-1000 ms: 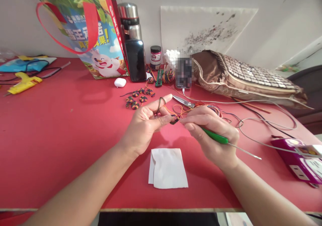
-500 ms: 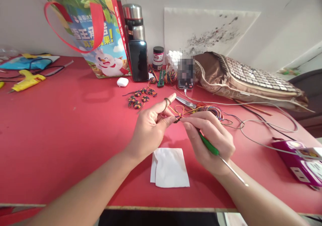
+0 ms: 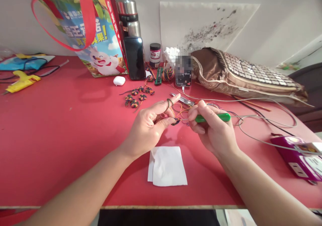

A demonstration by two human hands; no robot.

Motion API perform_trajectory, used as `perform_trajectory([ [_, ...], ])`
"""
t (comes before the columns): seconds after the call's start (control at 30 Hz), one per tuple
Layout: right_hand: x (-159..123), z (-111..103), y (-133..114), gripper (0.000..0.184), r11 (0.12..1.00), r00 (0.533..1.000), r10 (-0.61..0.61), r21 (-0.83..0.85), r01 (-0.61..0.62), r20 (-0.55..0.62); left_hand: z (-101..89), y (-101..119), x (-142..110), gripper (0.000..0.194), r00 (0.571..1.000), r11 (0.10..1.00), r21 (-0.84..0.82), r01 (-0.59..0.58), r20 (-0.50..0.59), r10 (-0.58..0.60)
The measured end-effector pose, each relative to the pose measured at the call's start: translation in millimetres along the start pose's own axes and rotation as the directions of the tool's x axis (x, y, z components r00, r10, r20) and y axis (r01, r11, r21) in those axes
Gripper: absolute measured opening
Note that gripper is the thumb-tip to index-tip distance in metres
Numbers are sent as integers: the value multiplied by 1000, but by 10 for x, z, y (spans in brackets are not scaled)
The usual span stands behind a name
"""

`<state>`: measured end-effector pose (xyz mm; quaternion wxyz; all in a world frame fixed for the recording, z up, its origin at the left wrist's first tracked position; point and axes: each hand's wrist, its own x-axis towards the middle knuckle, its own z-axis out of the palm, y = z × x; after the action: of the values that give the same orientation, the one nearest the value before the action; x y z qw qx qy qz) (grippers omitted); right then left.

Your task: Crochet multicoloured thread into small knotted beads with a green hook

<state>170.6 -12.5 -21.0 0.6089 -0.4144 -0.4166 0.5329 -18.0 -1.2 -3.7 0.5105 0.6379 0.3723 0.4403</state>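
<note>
My left hand pinches a small dark multicoloured piece of crochet work between thumb and fingers. Dark yarn loops round its raised index finger. My right hand is closed round the green handle of a crochet hook, held level. Its thin metal tip points left and reaches the crochet piece; whether a loop is on it is too small to tell. Orange and purple strands trail behind both hands. Beyond them lie scissors, partly hidden, and several finished-looking small multicoloured round pieces.
A folded white tissue lies in front of me. Behind stand a phone, a jar, a lit phone on a cable, and a large bag. A brown cushion and purple power strip are right; a yellow glue gun left.
My right hand has turned and moved slightly right, bringing the crochet hook from slanting down to level. My left hand keeps its pinch on the crochet piece. The view has shifted a little.
</note>
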Motion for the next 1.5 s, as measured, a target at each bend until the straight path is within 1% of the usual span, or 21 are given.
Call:
perform_trajectory([
  [0.1, 23, -1, -19, 49, 995, 996, 84, 51, -85, 23, -17, -2, 8, 13, 999, 999, -35, 36, 12, -36],
  [0.2, 25, -18, -10, 48, 986, 988, 138, 87, -143, 66, -27, -12, 12, 12, 998, 994, -83, 70, 15, -69],
  [0.3, 21, -22, 3, 49, 982, 982, 153, 92, -163, 109, -16, -31, 10, 8, 993, 981, -156, 119, 5, -120],
  [0.37, 18, -11, 4, 49, 982, 980, 152, 94, -165, 128, 0, -53, 12, 5, 991, 968, -215, 132, -2, -135],
  [0.47, 5, 13, 9, 46, 984, 981, 126, 107, -143, 149, 25, -96, 17, 13, 988, 946, -290, 143, -6, -151],
  [0.53, -14, 20, 27, 40, 990, 985, 73, 105, -90, 155, 36, -119, 18, 24, 984, 927, -338, 163, -11, -177],
  [0.57, -25, 18, 41, 35, 995, 988, 31, 91, -45, 151, 40, -125, 17, 29, 981, 916, -363, 173, -16, -192],
  [0.63, -50, 6, 75, 24, 995, 986, -100, 8, 100, 133, 45, -126, 14, 35, 976, 896, -403, 185, -30, -215],
  [0.67, -61, -4, 91, 19, 979, 974, -186, -64, 195, 130, 46, -122, 13, 36, 975, 891, -414, 188, -34, -222],
  [0.73, -76, -21, 115, 15, 901, 924, -346, -218, 376, 165, 47, -110, 12, 38, 974, 884, -428, 189, -34, -225],
  [0.77, -81, -28, 120, 15, 852, 892, -403, -274, 447, 203, 47, -105, 12, 39, 974, 881, -434, 188, -29, -223],
  [0.87, -80, -34, 110, 18, 737, 814, -494, -349, 578, 306, 46, -104, 19, 42, 977, 871, -456, 184, -15, -214],
  [0.93, -75, -31, 91, 24, 674, 776, -531, -387, 630, 340, 41, -113, 26, 41, 978, 878, -445, 179, -20, -210],
  [1.03, -71, -26, 61, 32, 602, 741, -551, -432, 672, 384, 27, -128, 32, 27, 979, 917, -366, 158, -62, -193],
  [1.1, -71, -23, 53, 31, 559, 724, -546, -461, 689, 420, 16, -131, 35, 20, 981, 946, -292, 139, -93, -172],
  [1.23, -69, -23, 78, 27, 472, 687, -561, -503, 724, 462, 9, -127, 32, 23, 987, 974, -209, 87, -116, -113],
  [1.3, -68, -24, 96, 27, 465, 684, -568, -506, 726, 458, 13, -130, 25, 20, 988, 972, -220, 85, -110, -112],
  [1.4, -69, -23, 98, 29, 471, 692, -574, -514, 717, 438, 25, -144, 13, 19, 984, 949, -291, 117, -94, -150],
  [1.43, -71, -23, 91, 29, 463, 684, -583, -513, 723, 439, 30, -149, 10, 20, 983, 936, -328, 128, -87, -165],
  [1.5, -74, -19, 74, 29, 427, 653, -607, -507, 748, 452, 43, -150, 8, 24, 980, 900, -411, 142, -72, -187],
])
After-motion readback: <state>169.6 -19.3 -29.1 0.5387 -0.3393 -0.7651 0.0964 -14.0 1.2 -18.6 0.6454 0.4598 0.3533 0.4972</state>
